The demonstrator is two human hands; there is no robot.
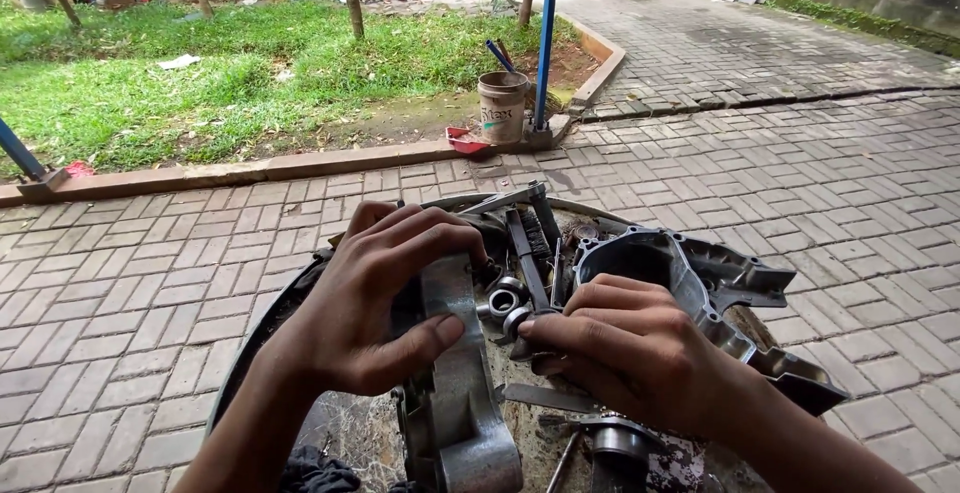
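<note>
My left hand (375, 298) grips a long grey metal engine cover (460, 393) that stands on edge in a round metal tray (270, 323). My right hand (625, 348) is closed, its fingertips pinching a small round metal part (517, 322) next to the cover. Just beyond it lies a silver bearing ring (500, 301). A large grey aluminium engine casing (690, 273) sits to the right, partly behind my right hand.
A black brush (528, 248) and a metal tool (505, 199) lie at the tray's far side. A round metal part (620, 445) sits near the bottom. Brick paving surrounds the tray. A bucket (502, 106) and blue post (545, 43) stand by the grass.
</note>
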